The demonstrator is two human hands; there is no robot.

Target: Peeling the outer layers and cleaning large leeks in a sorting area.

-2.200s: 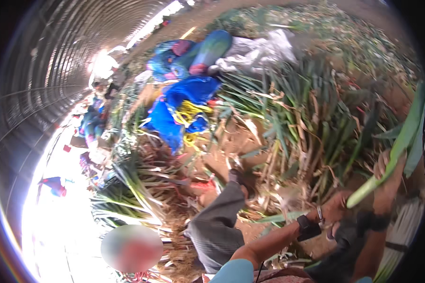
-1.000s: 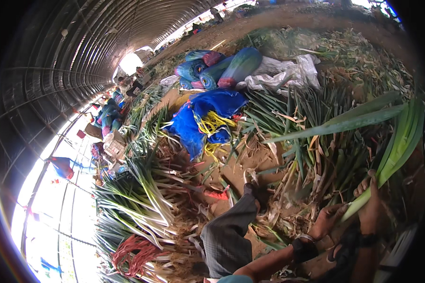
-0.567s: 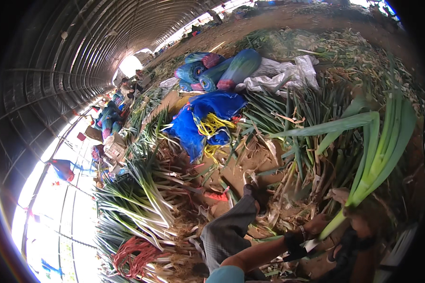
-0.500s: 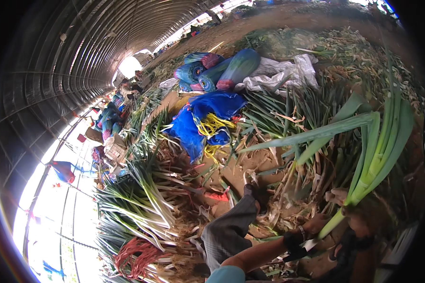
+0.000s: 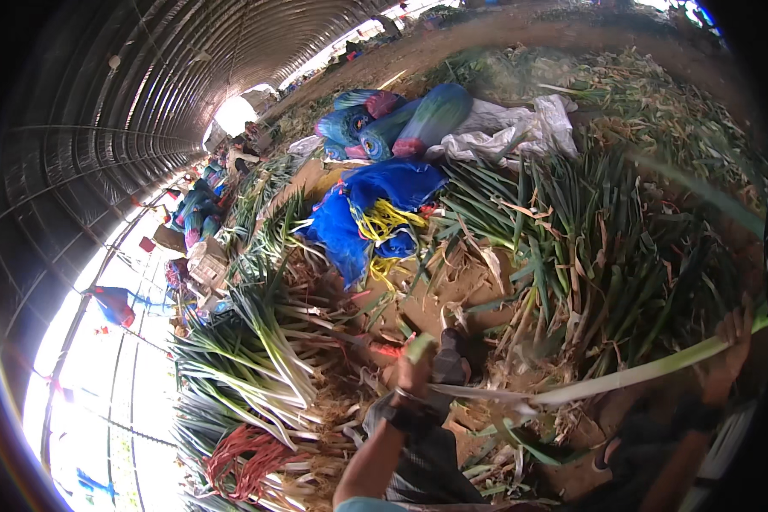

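Note:
Over my knee, my left hand is closed on a peeled outer leaf, whose pale strip stretches right to the stalk. Low on the right, my right hand grips a thick green onion by its green upper part. Its white end points left, toward my left hand, and its leaves run out of sight at the right rim. A heap of unpeeled green onions with dry brown leaves lies just beyond. To my left, cleaned green onions are stacked with their white ends toward me.
Red ties rest on the cleaned stack. Ahead are a blue net bag with yellow cords, filled blue-green net sacks and a white sack. Leaf scraps litter the soil around my shoe. A metal-ribbed tunnel wall curves up at left.
My left hand has swung left and up from the stalk, pulling a leaf strip off. The green onion has tipped from upright to nearly level, and my right hand has moved right and up.

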